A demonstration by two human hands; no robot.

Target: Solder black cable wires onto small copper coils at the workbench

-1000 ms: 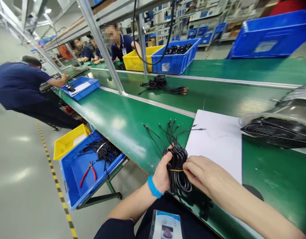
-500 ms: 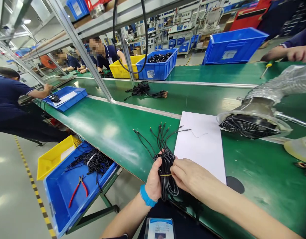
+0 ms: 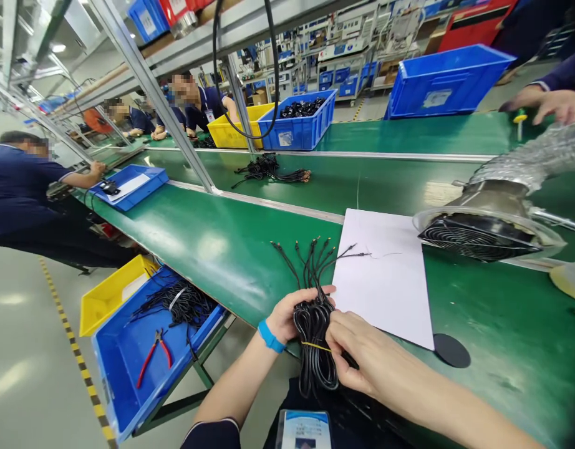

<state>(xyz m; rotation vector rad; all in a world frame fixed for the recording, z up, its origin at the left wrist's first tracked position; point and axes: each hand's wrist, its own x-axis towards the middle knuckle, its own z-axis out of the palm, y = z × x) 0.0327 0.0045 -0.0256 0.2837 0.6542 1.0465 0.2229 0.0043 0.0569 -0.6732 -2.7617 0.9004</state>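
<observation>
A looped bundle of black cables (image 3: 315,337) hangs at the near edge of the green bench, its connector ends fanned out toward the white sheet (image 3: 383,274). My left hand (image 3: 287,312), with a blue wristband, is wrapped round the bundle's upper part from the left and behind. A thin yellow band (image 3: 316,346) goes across the loops. At the bundle's right side, my right hand (image 3: 355,346) has its fingers bent and pinched at the end of the yellow band. Its fingertips partly hide the grip.
A fume fan (image 3: 479,234) stands right of the sheet. At lower left, a blue bin (image 3: 123,355) holds cables and red-handled cutters (image 3: 154,358). More cables (image 3: 269,169) lie beyond the metal rail. Across the bench, a person's hand (image 3: 549,103) is near a screwdriver (image 3: 520,118).
The bundle is slightly lower and tipped toward me. My left fingers now extend behind it, and my right hand has moved a little down and right with the yellow band pulled outward.
</observation>
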